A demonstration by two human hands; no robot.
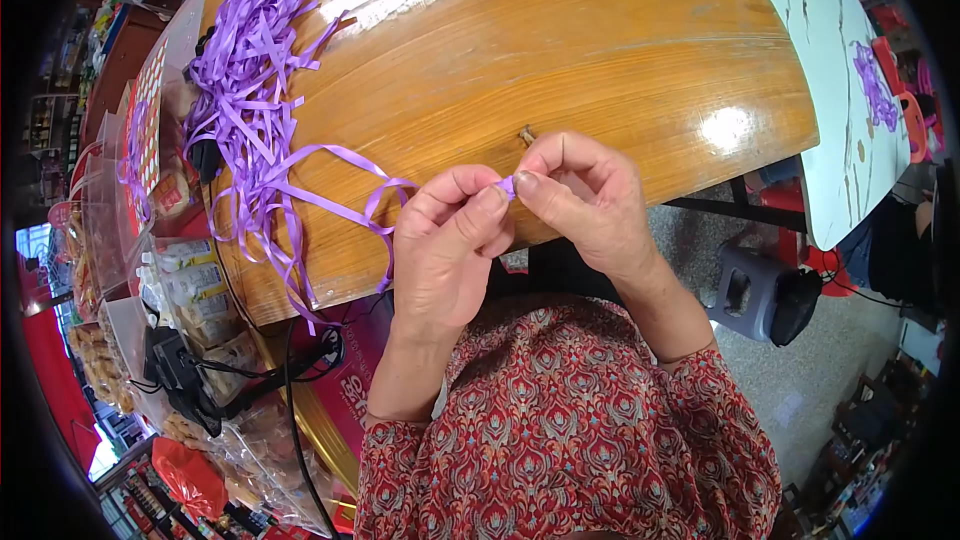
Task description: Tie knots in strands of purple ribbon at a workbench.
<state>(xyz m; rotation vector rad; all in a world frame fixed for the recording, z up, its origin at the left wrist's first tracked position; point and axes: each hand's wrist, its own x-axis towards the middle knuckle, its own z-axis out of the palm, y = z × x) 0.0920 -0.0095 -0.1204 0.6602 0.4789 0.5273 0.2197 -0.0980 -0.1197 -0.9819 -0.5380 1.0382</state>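
Both hands meet just above the near edge of a wooden table [600, 50], pinching one short bit of purple ribbon [508, 186] between them. My left hand [446, 250] is closed on it with thumb and forefinger, its palm side partly turned up. From the right, my right hand [590, 202] grips the same bit between thumb and fingertips. Beside my left hand, purple ribbon loops [335, 208] run over the table and join a big tangled heap of purple ribbons [250, 60] at the left. Whether the pinched bit is knotted is too small to tell.
A small brown object [527, 135] lies on the table behind my right hand. On a white marbled table [800, 0] at right is another purple ribbon bunch [876, 88]. A grey stool [745, 292] stands below it. Packaged goods [195, 285] and a black cable [293, 410] are at left.
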